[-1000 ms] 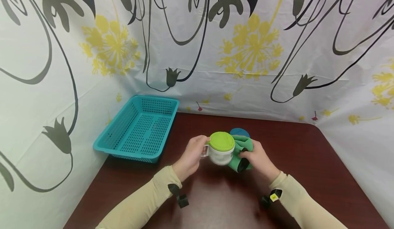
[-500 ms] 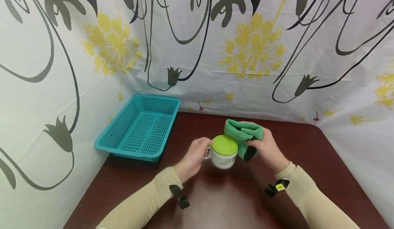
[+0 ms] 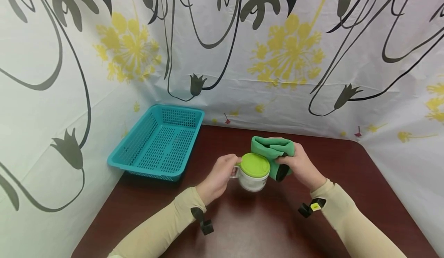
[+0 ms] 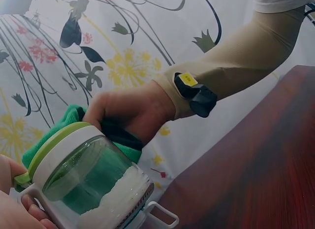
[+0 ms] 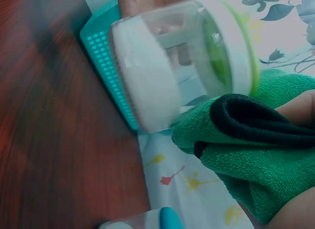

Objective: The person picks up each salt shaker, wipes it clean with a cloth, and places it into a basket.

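Dark-red table [image 3: 336, 169] below: left hand [image 3: 217, 175] grips the jar [image 3: 254, 169] by its handle [image 3: 234, 176], right hand [image 3: 301, 166] clutches green cloth [image 3: 272, 149] against its right side; steady hold, even pressure should serve best.

It looks like a small draped-off recording booth — whether inside a home or a studio cannot be told. White floral-print fabric [image 3: 218, 63] fills the top of the frame and runs down both sides, walling in a dark red-brown, wood-grained surface [image 3: 243, 229]. Black wrist cameras [image 3: 207, 227] low in the frame suggest filming; the turquoise perforated basket [image 3: 163, 146] left of centre, lidded jar [image 3: 254, 171] and green cloth [image 3: 272, 148] are household goods.
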`<action>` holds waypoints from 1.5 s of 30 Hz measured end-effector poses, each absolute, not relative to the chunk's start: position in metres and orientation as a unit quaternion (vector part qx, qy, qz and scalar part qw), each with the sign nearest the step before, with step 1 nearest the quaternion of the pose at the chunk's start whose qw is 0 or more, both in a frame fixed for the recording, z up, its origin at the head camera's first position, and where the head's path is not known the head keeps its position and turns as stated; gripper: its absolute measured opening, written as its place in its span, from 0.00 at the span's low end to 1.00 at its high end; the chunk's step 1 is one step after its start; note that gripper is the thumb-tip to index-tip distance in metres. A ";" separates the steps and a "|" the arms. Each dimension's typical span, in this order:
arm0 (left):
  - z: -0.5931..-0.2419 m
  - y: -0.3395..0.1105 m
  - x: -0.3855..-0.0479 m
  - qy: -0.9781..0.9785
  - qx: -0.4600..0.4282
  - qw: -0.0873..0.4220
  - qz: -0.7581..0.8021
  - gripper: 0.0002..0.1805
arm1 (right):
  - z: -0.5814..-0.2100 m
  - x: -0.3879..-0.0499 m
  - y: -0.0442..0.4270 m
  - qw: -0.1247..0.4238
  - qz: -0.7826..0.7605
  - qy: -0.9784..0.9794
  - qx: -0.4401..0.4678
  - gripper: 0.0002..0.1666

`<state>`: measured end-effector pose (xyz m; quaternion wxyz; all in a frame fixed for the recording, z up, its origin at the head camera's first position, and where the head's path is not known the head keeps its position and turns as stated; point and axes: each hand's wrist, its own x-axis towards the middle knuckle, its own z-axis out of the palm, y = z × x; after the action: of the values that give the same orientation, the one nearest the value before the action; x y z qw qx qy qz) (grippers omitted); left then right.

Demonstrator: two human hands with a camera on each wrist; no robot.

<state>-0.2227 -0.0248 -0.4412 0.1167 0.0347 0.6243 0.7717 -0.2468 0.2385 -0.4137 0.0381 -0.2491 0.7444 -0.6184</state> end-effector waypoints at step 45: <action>-0.448 -0.027 -0.223 0.615 0.090 0.191 0.760 0.17 | -0.440 -0.269 0.238 0.083 -0.623 0.688 -0.363 0.43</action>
<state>-0.2233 -0.0270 -0.4478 0.1905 0.0896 0.6147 0.7602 -0.2690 0.2376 -0.4402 0.0825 -0.3630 0.6877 -0.6233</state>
